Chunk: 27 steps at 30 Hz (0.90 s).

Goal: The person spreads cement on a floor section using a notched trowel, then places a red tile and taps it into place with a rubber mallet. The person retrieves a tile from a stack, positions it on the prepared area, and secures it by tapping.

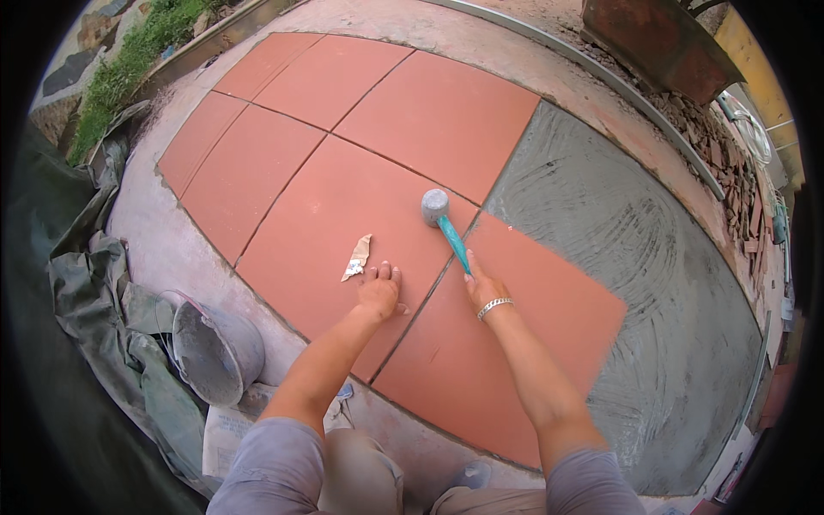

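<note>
My right hand (486, 290) is wrapped round the teal handle of a mallet (436, 206). The mallet's round grey head is over the seam area between large terracotta-coloured tiles. Below it, the near right tile (506, 343) borders a bed of wet grey mortar (652, 283). My left hand (378, 292) is spread palm down on the neighbouring tile (318, 232), fingers apart and holding nothing. Just beyond its fingertips lies a torn scrap of brown-and-white paper (357, 257). A silver chain bracelet (494, 308) circles my right wrist.
A mortar-smeared bucket (245, 352) stands at the left beside a crumpled dark green tarp (86, 292). A paper sack (225, 436) lies near my left arm. Broken red brick pieces (730, 180) and a rusty metal sheet (657, 47) are at the far right, behind a long metal strip (601, 77).
</note>
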Tool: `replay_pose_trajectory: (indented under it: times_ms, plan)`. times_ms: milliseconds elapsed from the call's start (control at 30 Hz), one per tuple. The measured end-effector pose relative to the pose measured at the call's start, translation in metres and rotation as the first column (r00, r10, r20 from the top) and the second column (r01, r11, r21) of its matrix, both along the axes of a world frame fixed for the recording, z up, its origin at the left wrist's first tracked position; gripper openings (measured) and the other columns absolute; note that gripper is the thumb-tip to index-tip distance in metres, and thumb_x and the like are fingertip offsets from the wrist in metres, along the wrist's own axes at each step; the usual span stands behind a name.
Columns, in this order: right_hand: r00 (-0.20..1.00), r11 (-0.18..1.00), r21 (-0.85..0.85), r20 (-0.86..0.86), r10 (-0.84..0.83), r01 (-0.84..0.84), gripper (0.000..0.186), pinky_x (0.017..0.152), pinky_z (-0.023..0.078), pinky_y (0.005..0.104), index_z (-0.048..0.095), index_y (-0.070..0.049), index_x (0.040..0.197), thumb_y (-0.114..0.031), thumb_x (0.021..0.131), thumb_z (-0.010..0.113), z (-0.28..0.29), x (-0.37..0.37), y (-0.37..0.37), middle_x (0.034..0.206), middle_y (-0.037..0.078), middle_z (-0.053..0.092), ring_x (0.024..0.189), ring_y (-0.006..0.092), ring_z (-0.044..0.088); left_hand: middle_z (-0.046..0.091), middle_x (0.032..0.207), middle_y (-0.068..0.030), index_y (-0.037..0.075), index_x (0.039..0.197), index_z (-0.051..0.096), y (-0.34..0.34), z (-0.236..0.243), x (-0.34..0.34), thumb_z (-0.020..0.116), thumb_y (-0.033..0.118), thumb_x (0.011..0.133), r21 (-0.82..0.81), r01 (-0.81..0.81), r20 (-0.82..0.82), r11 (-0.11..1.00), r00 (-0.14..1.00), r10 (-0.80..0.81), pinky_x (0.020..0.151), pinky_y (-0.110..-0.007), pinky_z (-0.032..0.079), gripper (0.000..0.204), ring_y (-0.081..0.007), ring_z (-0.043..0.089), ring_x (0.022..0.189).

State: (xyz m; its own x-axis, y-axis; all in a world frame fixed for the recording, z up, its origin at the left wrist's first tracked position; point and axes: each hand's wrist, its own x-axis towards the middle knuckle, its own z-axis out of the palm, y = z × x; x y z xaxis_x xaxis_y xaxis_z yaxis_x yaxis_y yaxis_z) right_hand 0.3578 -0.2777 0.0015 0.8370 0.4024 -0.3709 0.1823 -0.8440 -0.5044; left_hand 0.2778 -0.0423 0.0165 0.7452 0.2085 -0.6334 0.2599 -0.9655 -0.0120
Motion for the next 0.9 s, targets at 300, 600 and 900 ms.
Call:
replay_pose_trajectory:
  times_ms: [300, 600, 900]
  plan:
    - [1.0, 1.0, -0.003, -0.006, -0.008, 0.008, 0.059, 0.083, 0.053, 0.0553, 0.025, -0.032, 0.159, -0.035, 0.104, 0.047, -0.004, 0.002, -0.001, 0.096, 0.024, 0.072, 0.087, 0.0453, 0.069, 0.011, 0.17, -0.006, 0.027, 0.162, 0.013, 0.017, 0.003, 0.067, 0.095, 0.039, 0.062, -0.03, 0.042, 0.048, 0.999, 0.998, -0.041, 0.116, -0.057, 0.034, 0.13, -0.0299, 0.019, 0.154]
    - [0.984, 0.967, 0.231, 0.159, 0.075, -0.111, 0.056, 0.078, 0.054, 0.0539, 0.028, -0.028, 0.159, -0.033, 0.105, 0.045, 0.015, 0.023, 0.064, 0.096, 0.023, 0.072, 0.089, 0.0436, 0.069, 0.01, 0.17, -0.0077, 0.027, 0.163, 0.012, 0.017, 0.017, 0.072, 0.095, 0.038, 0.061, -0.03, 0.037, 0.02, 0.999, 0.999, -0.037, 0.115, -0.06, 0.035, 0.132, -0.0317, 0.021, 0.154]
    - [0.985, 0.968, 0.197, 0.111, 0.133, -0.153, 0.057, 0.081, 0.053, 0.055, 0.026, -0.028, 0.159, -0.033, 0.106, 0.044, 0.015, 0.053, 0.102, 0.097, 0.024, 0.072, 0.089, 0.0455, 0.068, 0.011, 0.17, -0.0062, 0.028, 0.162, 0.012, 0.019, 0.014, 0.073, 0.095, 0.037, 0.06, -0.045, 0.018, 0.044, 0.999, 0.999, -0.016, 0.115, -0.059, 0.036, 0.132, -0.0308, 0.02, 0.154]
